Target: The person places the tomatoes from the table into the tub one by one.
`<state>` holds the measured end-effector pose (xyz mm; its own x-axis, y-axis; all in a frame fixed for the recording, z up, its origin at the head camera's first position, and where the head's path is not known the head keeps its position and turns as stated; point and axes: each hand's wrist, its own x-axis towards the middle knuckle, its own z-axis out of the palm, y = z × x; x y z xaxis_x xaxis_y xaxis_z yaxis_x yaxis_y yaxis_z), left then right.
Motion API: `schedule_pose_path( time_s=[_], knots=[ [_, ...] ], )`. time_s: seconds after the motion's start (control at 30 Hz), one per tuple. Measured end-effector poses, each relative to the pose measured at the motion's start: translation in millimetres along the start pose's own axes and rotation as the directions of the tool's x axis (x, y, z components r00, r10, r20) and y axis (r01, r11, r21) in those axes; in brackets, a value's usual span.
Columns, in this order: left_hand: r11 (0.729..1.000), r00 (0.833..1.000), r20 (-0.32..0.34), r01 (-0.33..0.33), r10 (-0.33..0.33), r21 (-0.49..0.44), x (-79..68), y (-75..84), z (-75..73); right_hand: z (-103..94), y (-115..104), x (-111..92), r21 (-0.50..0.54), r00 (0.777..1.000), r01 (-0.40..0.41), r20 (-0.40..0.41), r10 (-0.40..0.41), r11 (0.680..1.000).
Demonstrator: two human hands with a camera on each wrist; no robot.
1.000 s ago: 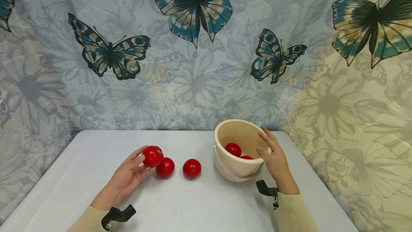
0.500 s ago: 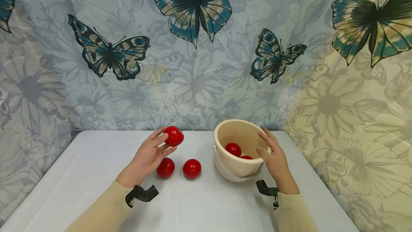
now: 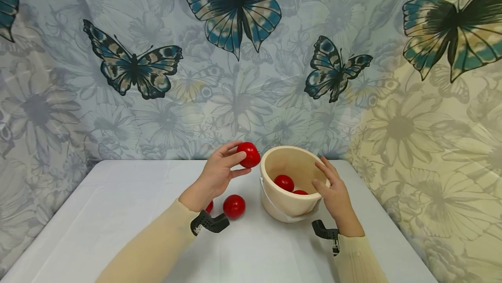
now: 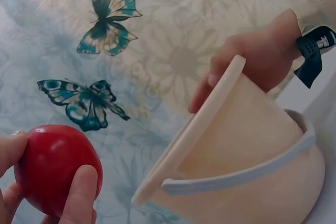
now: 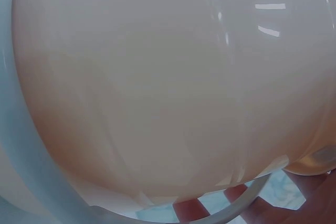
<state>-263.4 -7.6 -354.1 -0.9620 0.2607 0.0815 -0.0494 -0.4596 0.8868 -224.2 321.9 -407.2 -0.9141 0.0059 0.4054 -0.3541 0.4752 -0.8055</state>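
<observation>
My left hand (image 3: 219, 169) pinches a red tomato (image 3: 248, 155) between thumb and fingers, up beside the left rim of a cream bucket (image 3: 288, 208). In the left wrist view this tomato (image 4: 58, 169) is apart from the bucket (image 4: 262, 140). My right hand (image 3: 334, 193) grips the bucket's right rim. The bucket's pale wall (image 5: 157, 77) fills most of the right wrist view, with fingers (image 5: 191, 211) at its lower edge. Inside the bucket lie a tomato (image 3: 284, 182) and a second one (image 3: 300, 192), partly hidden by the front rim.
On the white tabletop (image 3: 243, 252), one tomato (image 3: 234, 206) lies left of the bucket. Another tomato (image 3: 209, 206) is mostly hidden behind my left wrist. The bucket's pale handle (image 3: 274, 206) hangs down its front. A butterfly-patterned cloth (image 3: 239, 100) rises behind the table.
My left hand has carried its tomato up and to the right, from beside the tomatoes on the table to the bucket's left rim. The right hand and bucket have stayed put.
</observation>
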Motion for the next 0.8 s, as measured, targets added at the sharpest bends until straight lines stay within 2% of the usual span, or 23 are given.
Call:
schedule_pose_path(
  time_s=[0.47, 0.8],
  knots=[
    [0.995, 0.998, 0.047, 0.030, -0.034, 0.095, 22.9, -19.0, 42.5, 0.2, -1.1, -0.1, -0.019, 1.000, 0.001, -0.011, -0.001, 1.000],
    [0.991, 0.995, 0.078, 0.056, -0.066, 0.123, 32.2, -23.2, 63.3, 1.8, -2.7, 0.3, -0.004, 1.000, 0.011, -0.017, -0.011, 1.000]
  ],
)
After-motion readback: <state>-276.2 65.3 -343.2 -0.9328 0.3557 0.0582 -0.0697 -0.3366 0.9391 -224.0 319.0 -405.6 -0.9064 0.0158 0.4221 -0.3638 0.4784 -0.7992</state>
